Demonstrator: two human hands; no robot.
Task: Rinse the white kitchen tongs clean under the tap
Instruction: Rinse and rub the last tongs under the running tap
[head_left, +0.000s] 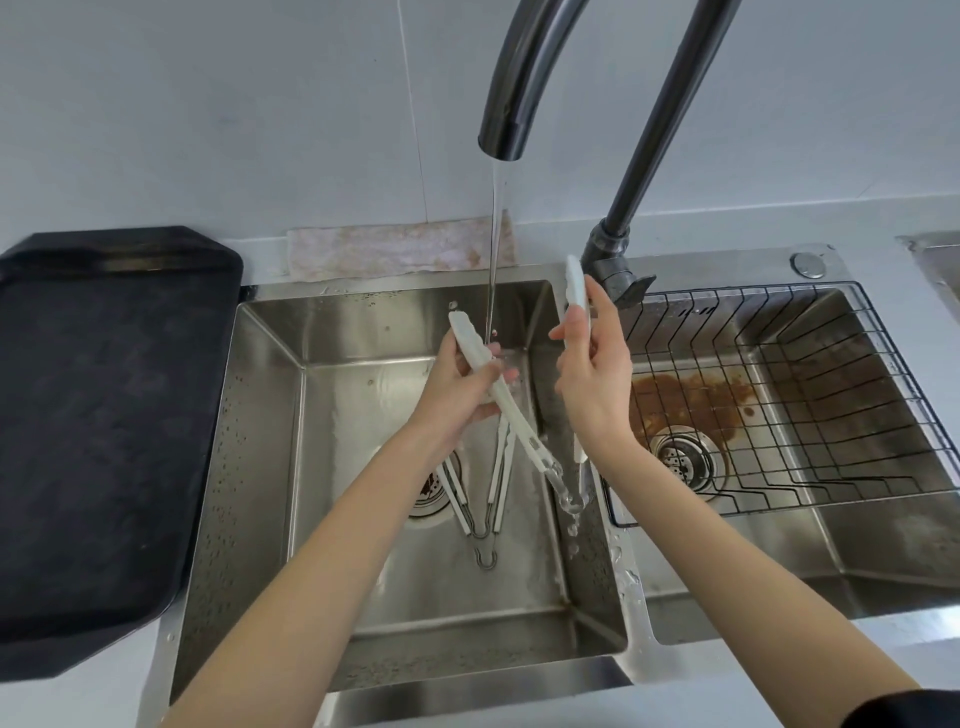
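Observation:
I hold the white kitchen tongs (511, 410) spread wide over the left sink basin (270, 415), hinge end low and near me. My left hand (462, 389) grips the left arm just below its tip, right where the water stream (493, 249) from the dark tap (514, 78) lands. My right hand (592, 374) pinches the right arm (575, 283) near its tip, which points up beside the tap's base. Water runs off the hinge end. A second pair of white tongs (493, 488) lies on the basin floor.
A black tray (104, 415) sits on the counter to the left. The right basin holds a black wire rack (831, 395) over a brown stain and a drain. A stained cloth (395, 249) lies behind the left basin.

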